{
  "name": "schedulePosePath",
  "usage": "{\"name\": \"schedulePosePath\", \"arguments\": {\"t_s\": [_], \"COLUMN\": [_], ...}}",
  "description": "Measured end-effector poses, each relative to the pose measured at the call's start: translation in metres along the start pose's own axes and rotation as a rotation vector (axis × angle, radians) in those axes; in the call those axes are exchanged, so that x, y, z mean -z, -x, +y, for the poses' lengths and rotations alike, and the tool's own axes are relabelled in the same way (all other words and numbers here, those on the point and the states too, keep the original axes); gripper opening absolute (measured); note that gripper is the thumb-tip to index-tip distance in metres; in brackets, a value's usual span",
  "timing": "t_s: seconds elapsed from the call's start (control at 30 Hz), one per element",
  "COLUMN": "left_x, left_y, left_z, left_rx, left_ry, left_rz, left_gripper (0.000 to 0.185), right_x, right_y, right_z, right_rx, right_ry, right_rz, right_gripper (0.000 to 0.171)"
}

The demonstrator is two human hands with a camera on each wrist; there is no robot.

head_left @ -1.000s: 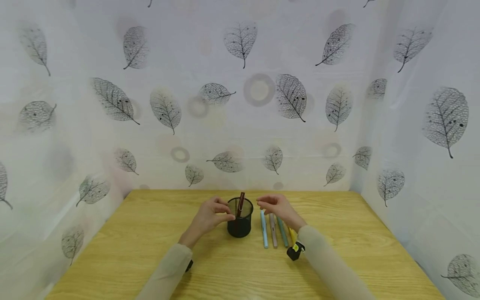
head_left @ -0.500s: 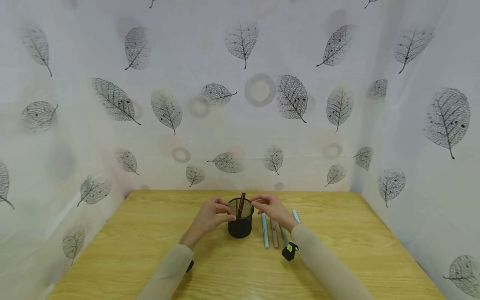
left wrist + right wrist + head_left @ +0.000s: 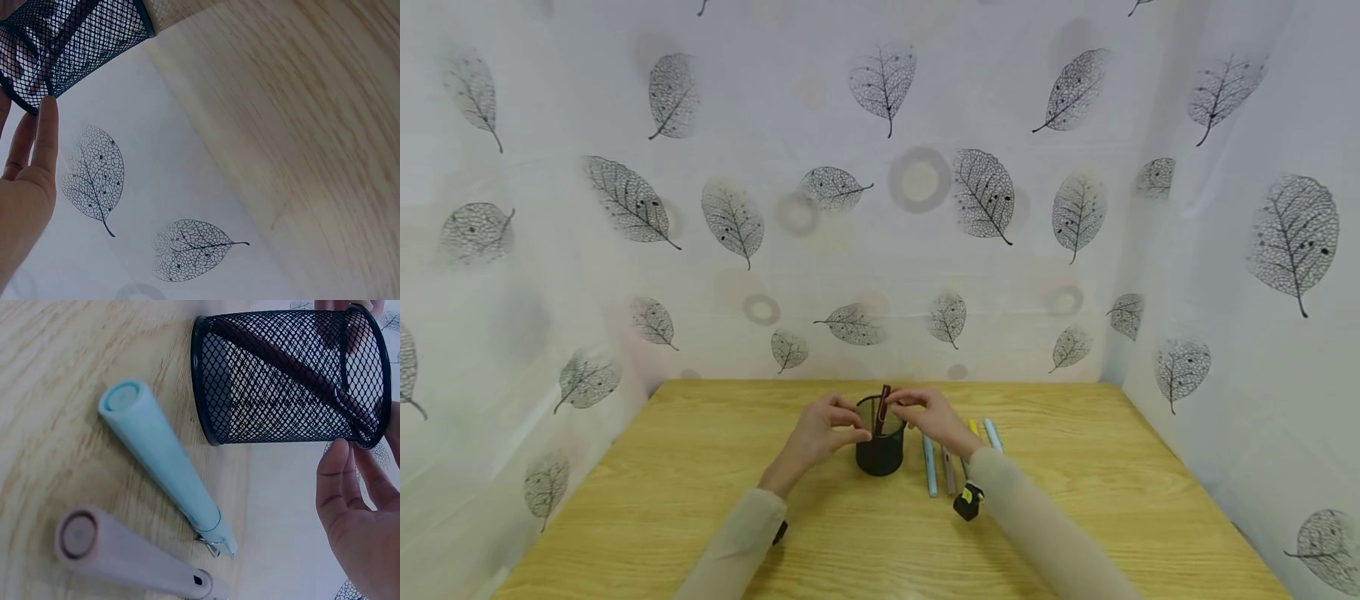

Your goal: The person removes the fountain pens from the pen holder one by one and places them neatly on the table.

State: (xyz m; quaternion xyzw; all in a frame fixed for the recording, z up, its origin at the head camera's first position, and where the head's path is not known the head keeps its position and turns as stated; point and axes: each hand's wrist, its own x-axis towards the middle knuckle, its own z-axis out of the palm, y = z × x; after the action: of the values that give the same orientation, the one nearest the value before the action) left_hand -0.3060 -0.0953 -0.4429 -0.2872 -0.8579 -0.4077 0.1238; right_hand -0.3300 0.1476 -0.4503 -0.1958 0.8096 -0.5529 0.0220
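Observation:
A black mesh pen holder (image 3: 880,457) stands upright on the table, with a dark red pen (image 3: 882,412) leaning in it. On its left side my left hand (image 3: 822,429) holds the rim between thumb and fingers; in the left wrist view its fingertips meet the rim. My right hand (image 3: 931,415) reaches over the opposite side of the rim, index finger by the pen's upper end. In the right wrist view the thumb (image 3: 337,459) lies at the mesh near the rim. Whether that hand pinches the pen is hidden.
Right of the holder several pens lie in a row: a light blue pen (image 3: 931,467), a pinkish-grey pen (image 3: 948,472), a green one partly covered, a yellow pen (image 3: 973,427) and another light blue pen (image 3: 992,433). A leaf-printed curtain (image 3: 850,250) encloses the table's back and sides.
My right hand has moved left, from apart from the holder to its rim and the dark red pen. The pens at the far right have come into sight. The left hand has stayed put.

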Motion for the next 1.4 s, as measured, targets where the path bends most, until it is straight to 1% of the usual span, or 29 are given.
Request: {"name": "schedulePosePath", "arguments": {"t_s": [0.13,0.27,0.5,0.63,0.77,0.87,0.97,1.1,1.23,1.33,1.4], "left_x": [0.001,0.001,0.001,0.002,0.002,0.001,0.002,0.002,0.001,0.001,0.0], "left_y": [0.0,0.001,0.001,0.001,0.001,0.002,0.002,0.001,0.001,0.001,0.001], "left_z": [0.001,0.001,0.002,0.003,0.003,0.003,0.005,0.006,0.003,0.002,0.002], "left_rx": [0.004,-0.004,0.011,0.007,0.005,-0.008,-0.003,0.025,0.007,-0.002,-0.002], "left_ry": [-0.012,-0.016,-0.009,-0.011,-0.008,-0.008,0.007,0.039,0.003,-0.021,-0.021], "left_rz": [0.0,0.001,-0.012,-0.01,-0.006,0.0,-0.001,-0.009,-0.01,-0.007,-0.006], "left_gripper": [0.008,0.008,0.007,0.007,0.007,0.008,0.008,0.007,0.007,0.007,0.006], "right_x": [-0.004,-0.007,-0.008,-0.011,-0.013,-0.013,-0.014,-0.015,-0.014,-0.012,-0.011], "right_y": [-0.003,-0.003,-0.004,-0.006,0.001,0.005,0.001,-0.003,-0.003,-0.003,-0.003], "right_z": [0.0,-0.001,-0.002,-0.003,-0.024,-0.035,-0.025,-0.015,-0.012,-0.011,-0.011], "right_rx": [0.02,0.034,0.03,0.029,0.031,0.052,0.071,0.092,0.113,0.139,0.151], "right_ry": [0.04,0.051,0.036,0.026,0.034,0.018,-0.026,-0.068,-0.071,-0.048,-0.038], "right_rz": [0.013,0.004,-0.028,-0.044,-0.053,-0.054,-0.011,0.099,0.184,0.222,0.242], "right_gripper": [0.023,0.023,0.027,0.029,0.03,0.031,0.03,0.025,0.021,0.02,0.02]}}
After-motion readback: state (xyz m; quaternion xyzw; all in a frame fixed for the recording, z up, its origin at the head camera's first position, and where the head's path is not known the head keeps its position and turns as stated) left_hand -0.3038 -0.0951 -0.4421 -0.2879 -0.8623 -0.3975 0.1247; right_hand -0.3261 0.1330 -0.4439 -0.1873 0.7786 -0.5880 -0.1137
